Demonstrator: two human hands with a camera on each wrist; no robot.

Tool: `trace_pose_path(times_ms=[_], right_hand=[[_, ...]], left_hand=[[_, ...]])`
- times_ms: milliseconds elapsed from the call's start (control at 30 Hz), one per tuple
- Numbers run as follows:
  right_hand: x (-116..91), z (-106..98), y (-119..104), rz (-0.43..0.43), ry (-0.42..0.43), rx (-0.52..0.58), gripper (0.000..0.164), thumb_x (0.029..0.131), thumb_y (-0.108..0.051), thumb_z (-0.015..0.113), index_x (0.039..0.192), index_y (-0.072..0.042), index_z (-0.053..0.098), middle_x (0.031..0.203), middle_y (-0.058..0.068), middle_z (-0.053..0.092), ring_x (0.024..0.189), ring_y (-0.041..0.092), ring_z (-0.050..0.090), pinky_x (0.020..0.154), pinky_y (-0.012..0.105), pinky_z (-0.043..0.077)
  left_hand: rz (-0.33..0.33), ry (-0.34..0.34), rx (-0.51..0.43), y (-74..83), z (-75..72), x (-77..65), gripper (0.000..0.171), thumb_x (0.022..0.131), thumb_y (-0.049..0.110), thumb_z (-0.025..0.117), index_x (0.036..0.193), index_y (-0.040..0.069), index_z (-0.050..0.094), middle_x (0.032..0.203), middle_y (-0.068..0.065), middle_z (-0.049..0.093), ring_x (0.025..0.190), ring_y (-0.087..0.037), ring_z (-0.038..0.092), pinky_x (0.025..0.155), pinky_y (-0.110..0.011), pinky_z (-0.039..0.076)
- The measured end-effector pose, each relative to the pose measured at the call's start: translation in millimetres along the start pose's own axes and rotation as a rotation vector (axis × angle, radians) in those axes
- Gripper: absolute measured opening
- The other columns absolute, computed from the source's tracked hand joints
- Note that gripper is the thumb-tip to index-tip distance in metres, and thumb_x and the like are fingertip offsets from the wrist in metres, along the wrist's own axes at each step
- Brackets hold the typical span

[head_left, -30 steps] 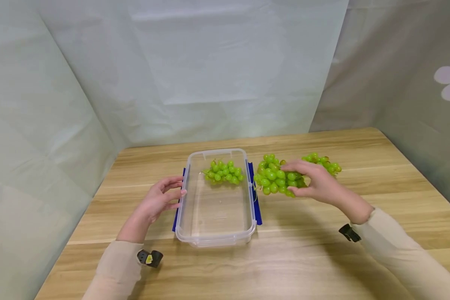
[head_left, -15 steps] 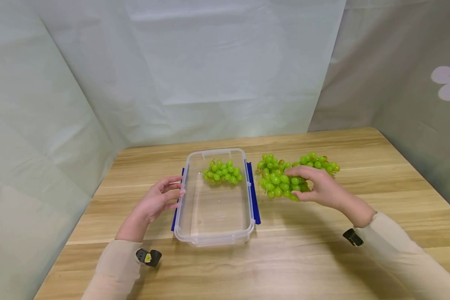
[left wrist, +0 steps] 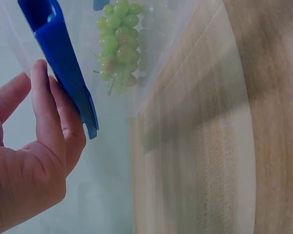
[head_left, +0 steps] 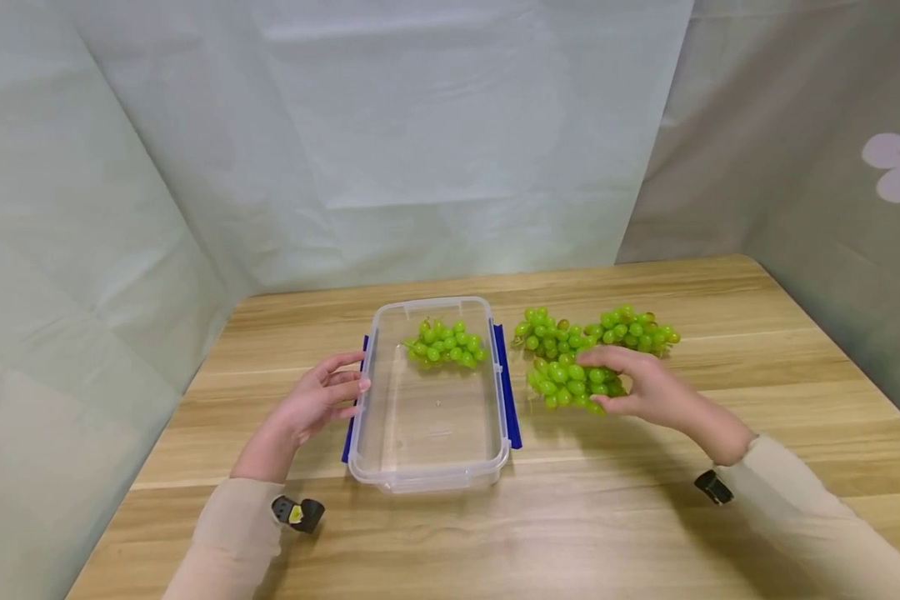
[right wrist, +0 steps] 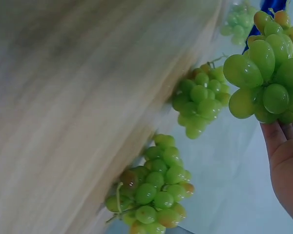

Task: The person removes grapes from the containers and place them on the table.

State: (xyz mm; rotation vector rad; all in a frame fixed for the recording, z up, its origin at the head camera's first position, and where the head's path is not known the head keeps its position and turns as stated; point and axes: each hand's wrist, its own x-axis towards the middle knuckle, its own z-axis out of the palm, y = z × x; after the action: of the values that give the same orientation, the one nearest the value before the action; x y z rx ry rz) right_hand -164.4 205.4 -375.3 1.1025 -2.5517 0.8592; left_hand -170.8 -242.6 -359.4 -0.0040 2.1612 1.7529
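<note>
My right hand (head_left: pixel 648 390) grips a bunch of green grapes (head_left: pixel 570 382) by its right side, just right of a clear plastic container (head_left: pixel 435 479). The right wrist view has this held bunch (right wrist: pixel 268 73) close up, partly covering my fingers. My left hand (head_left: pixel 321 398) touches the container's left side with loosely extended fingers. In the left wrist view those fingers lie against a blue locking flap (left wrist: pixel 68 63). Inside the lidless container, towards its far end, lies another grape bunch (head_left: pixel 446 343).
Two more grape bunches lie on the wooden table (head_left: pixel 570 517) behind the held one: a nearer-left bunch (head_left: pixel 547 332) and a right bunch (head_left: pixel 637 329). A blue flap (head_left: pixel 508 392) hangs down the container's right side. Pale cloth (head_left: pixel 435 150) hangs behind the table.
My right hand has drawn the grape bunch to the right and towards me, away from the container. The two bunches behind show more fully. My left hand has stayed at the container.
</note>
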Motion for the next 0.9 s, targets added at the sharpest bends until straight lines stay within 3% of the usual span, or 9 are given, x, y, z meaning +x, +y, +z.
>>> trace_pose_path(times_ms=[233, 533, 700, 900], right_hand=[[-4.8, 8.8, 3.0, 0.008, -0.023, 0.000, 0.049, 0.071, 0.002, 0.077, 0.118, -0.001, 0.061, 0.116, 0.014, 0.064, 0.105, 0.033, 0.059, 0.084, 0.047, 0.054], [-5.8, 19.1, 8.2, -0.055, -0.022, 0.009, 0.049, 0.067, 0.003, 0.078, 0.114, 0.001, 0.062, 0.114, 0.016, 0.065, 0.103, 0.035, 0.060, 0.084, 0.047, 0.054], [-6.0, 20.9, 8.0, -0.018, -0.064, 0.041, 0.049, 0.070, 0.002, 0.077, 0.116, 0.001, 0.061, 0.117, 0.018, 0.063, 0.110, 0.041, 0.056, 0.088, 0.052, 0.051], [-3.9, 22.6, 7.1, 0.004, -0.096, 0.042, 0.048, 0.072, 0.001, 0.077, 0.117, 0.001, 0.061, 0.119, 0.018, 0.062, 0.110, 0.039, 0.057, 0.089, 0.051, 0.050]], left_hand=[[-0.010, -0.003, -0.013, -0.7, 0.2, -0.1, 0.067, 0.092, 0.016, 0.062, 0.148, 0.006, 0.025, 0.131, -0.022, 0.042, 0.101, -0.016, 0.059, 0.080, -0.025, 0.056], [-0.005, -0.009, -0.032, 0.1, 1.6, -1.1, 0.066, 0.093, 0.014, 0.059, 0.148, 0.005, 0.023, 0.135, -0.025, 0.039, 0.102, -0.018, 0.059, 0.081, -0.025, 0.056], [-0.007, -0.008, -0.042, -0.1, 1.4, -1.5, 0.066, 0.093, 0.013, 0.059, 0.148, 0.005, 0.023, 0.132, -0.023, 0.042, 0.101, -0.017, 0.059, 0.080, -0.025, 0.056], [-0.003, -0.018, -0.047, -0.8, 0.5, -0.5, 0.066, 0.094, 0.013, 0.059, 0.148, 0.005, 0.022, 0.129, -0.019, 0.045, 0.101, -0.016, 0.059, 0.080, -0.025, 0.056]])
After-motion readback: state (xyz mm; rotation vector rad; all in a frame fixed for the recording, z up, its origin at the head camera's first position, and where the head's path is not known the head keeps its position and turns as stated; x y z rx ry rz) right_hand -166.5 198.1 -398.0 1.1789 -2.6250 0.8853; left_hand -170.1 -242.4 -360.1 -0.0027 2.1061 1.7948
